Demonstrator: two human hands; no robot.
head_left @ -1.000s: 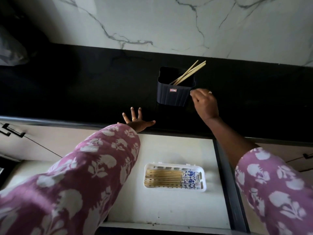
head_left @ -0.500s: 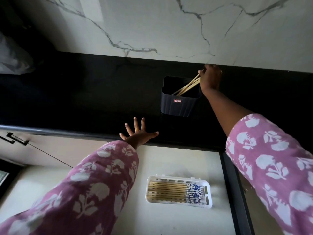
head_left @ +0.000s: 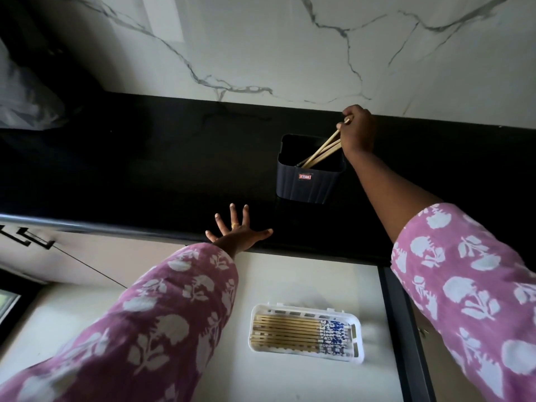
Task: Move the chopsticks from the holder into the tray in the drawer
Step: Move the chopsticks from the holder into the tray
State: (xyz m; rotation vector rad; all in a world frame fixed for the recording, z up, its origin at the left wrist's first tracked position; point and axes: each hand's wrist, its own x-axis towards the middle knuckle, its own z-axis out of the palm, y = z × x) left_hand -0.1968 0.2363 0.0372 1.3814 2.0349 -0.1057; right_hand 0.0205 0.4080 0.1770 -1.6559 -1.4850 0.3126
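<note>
Both hands are busy: the right hand [head_left: 357,129] is closed around the top ends of the last few chopsticks [head_left: 320,152], whose lower ends are inside the dark holder [head_left: 309,181] on the black counter [head_left: 145,175], while the left hand [head_left: 236,232] lies flat with fingers spread, left of the holder at the counter's edge. Most of the job looks done (a full row of sticks already lies in the white tray [head_left: 358,343], below the holder in the open drawer [head_left: 290,274]). The held sticks are pale, thin wood, leaning toward the right.
</note>
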